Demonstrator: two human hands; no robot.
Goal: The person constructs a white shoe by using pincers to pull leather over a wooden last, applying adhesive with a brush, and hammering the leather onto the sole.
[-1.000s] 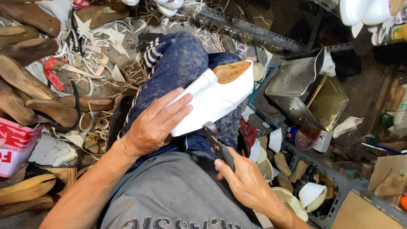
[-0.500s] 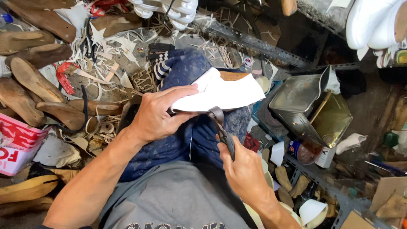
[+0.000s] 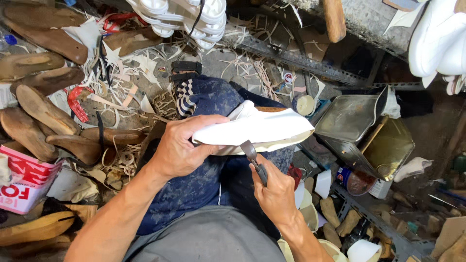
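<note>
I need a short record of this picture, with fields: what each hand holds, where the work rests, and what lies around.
left hand: left hand grips the white shoe upper from the heel side
right hand: right hand holds pincers, their tip at the upper's lower edge
support: the upper sits over the knee in blue patterned trousers
left side: wooden shoe lasts, scraps of white trimmings
right side: open metal tin
top: white soles

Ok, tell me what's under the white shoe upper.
Under the white shoe upper lies the person's knee in blue patterned trousers. The right hand sets pincers against its lower edge. The left hand hides the near end.
</note>
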